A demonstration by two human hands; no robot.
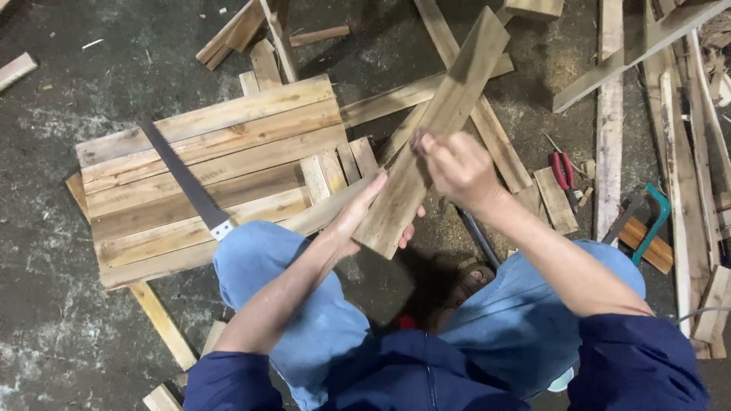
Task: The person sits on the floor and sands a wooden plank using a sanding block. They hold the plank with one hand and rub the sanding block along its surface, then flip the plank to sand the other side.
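Observation:
A long weathered wooden plank [438,125] is held up at a slant over my knees. My left hand [358,217] supports its near end from the left side and underneath. My right hand [457,169] is curled against the plank's right edge near its middle, fingers pinched together; whether something small is in them is unclear. A hand saw [186,181] lies flat on a stack of planks [205,171] to my left, its handle hidden behind my left knee.
Loose boards and offcuts lie all over the dark concrete floor. Red-handled pliers [562,169] and a teal-framed saw [649,222] rest to the right among long slats [609,114]. My sandalled foot [468,280] sits between my knees.

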